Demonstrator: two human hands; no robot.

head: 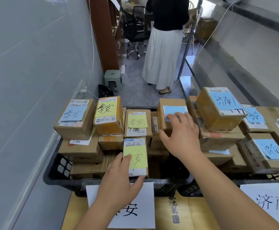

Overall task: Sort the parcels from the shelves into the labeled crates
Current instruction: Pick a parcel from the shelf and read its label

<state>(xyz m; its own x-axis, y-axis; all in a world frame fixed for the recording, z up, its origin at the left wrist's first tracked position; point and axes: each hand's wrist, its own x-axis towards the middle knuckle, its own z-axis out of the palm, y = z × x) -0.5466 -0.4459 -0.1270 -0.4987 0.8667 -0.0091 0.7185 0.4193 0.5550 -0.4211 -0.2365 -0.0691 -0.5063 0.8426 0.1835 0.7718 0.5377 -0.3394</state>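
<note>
A black crate (57, 173) on the left is piled with cardboard parcels bearing yellow or blue notes. My left hand (118, 185) holds a small parcel with a yellow note (136, 155) at the crate's front, thumb under its near edge and fingers on its left side. My right hand (180, 135) grips a parcel with a blue note (172, 112) at the pile's right end, fingers over the top, thumb on its front face. A white paper label (145, 211) hangs on the crate's front. A second crate (276, 177) to the right holds parcels with blue notes (221, 107).
A person in a white skirt (162, 52) stands in the aisle beyond the crates. A green stool (113, 78) and a black bag (104, 91) sit by the left wall. An office chair (135, 34) stands farther back. Yellow cartons (181, 211) lie under the crates.
</note>
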